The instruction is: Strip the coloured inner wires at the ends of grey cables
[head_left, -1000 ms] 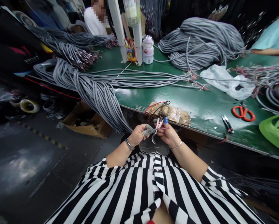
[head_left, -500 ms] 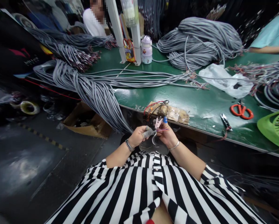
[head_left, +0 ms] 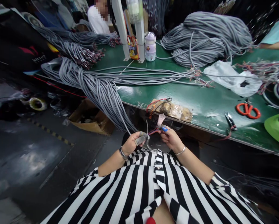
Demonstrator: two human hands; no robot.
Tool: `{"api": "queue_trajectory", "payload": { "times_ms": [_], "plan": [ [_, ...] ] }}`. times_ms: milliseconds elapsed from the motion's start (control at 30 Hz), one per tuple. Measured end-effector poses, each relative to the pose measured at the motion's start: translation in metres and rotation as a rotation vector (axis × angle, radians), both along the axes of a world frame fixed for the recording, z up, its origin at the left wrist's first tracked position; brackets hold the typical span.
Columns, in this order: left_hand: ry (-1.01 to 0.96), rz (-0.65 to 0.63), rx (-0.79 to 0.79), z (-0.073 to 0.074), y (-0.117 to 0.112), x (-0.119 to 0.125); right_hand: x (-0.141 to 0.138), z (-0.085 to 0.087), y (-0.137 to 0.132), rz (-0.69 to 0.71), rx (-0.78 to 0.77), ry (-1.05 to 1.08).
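My left hand [head_left: 133,143], its fingertips wrapped in grey, is closed on the end of a grey cable. Thin coloured wires [head_left: 153,132] fan out of the cable end towards the right, and white strands hang beneath it. My right hand [head_left: 171,139], with a blue cover on one fingertip, pinches the far ends of these wires. Just above the right fingertips is a pale pink piece [head_left: 161,119], shaped like a clip but blurred. Behind it, on the bench edge, lies a taped brown block [head_left: 176,111] with red and black leads.
A bundle of grey cables [head_left: 99,93] drapes off the green bench [head_left: 134,93]. To the right lie cutters [head_left: 230,120], orange-handled scissors [head_left: 248,110], a plastic bag [head_left: 235,77] and a green basket [head_left: 278,127]. A cardboard box [head_left: 93,119] stands low left. Two co-workers are across the bench.
My hands have moved apart, the left one going left. The coloured wires now stretch between them. The view has shifted slightly.
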State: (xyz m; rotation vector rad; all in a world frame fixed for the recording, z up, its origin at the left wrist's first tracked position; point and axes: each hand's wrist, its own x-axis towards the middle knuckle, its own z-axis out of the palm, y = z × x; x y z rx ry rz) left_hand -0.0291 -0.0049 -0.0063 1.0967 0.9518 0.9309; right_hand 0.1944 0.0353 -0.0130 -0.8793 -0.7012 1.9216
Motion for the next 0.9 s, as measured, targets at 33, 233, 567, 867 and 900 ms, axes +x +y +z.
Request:
{"api": "queue_trajectory", "payload": {
  "times_ms": [33,233,567,867,900],
  "plan": [
    [-0.020,-0.007,0.002,0.000,0.001,-0.001,0.002,0.000,-0.003,0.034,0.023,-0.013],
    [-0.020,-0.095,0.001,0.006,0.003,0.003,0.008,0.005,-0.021,0.160,0.289,-0.151],
    [0.059,-0.406,-0.104,0.020,0.012,0.014,0.006,0.041,-0.029,0.086,1.295,-0.952],
    [0.125,-0.728,0.020,0.039,0.032,0.004,0.042,0.053,-0.021,0.215,1.628,-1.331],
    [0.110,-0.681,0.056,0.041,0.032,0.002,0.049,0.049,-0.017,0.180,1.557,-1.377]
  ]
}}
